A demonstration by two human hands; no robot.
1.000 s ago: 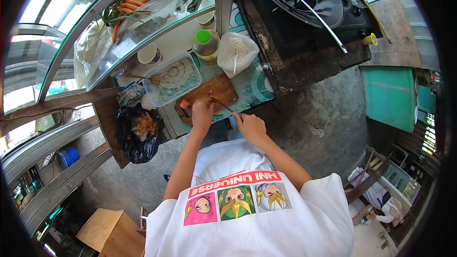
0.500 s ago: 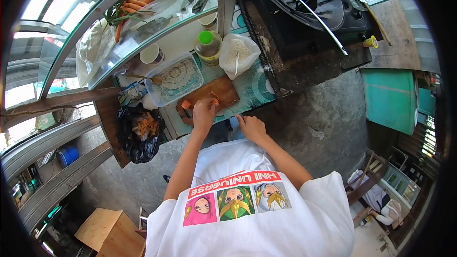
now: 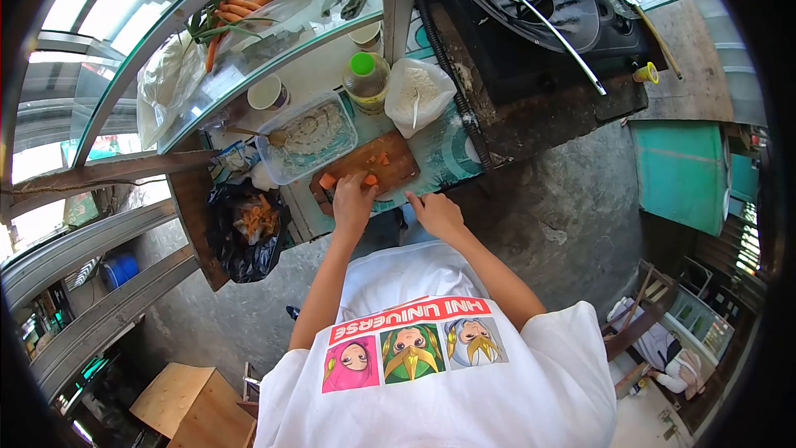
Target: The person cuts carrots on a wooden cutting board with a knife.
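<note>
One head-worn camera looks forward and down on the nearby cutting board (image 3: 400,152).

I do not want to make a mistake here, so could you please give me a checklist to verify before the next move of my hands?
1. Left hand over the cutting board: ok, its fingers are close to a carrot piece.
2. Right hand over the board: not ok, it is beyond the board's near edge.
3. Knife in the right hand: cannot tell, no blade shows clearly.
4. Small cut bits on the board: ok.
5. Plastic container apart from the board: cannot tell, their edges look very close.
6. Black bag open: ok, orange scraps show inside.
</note>
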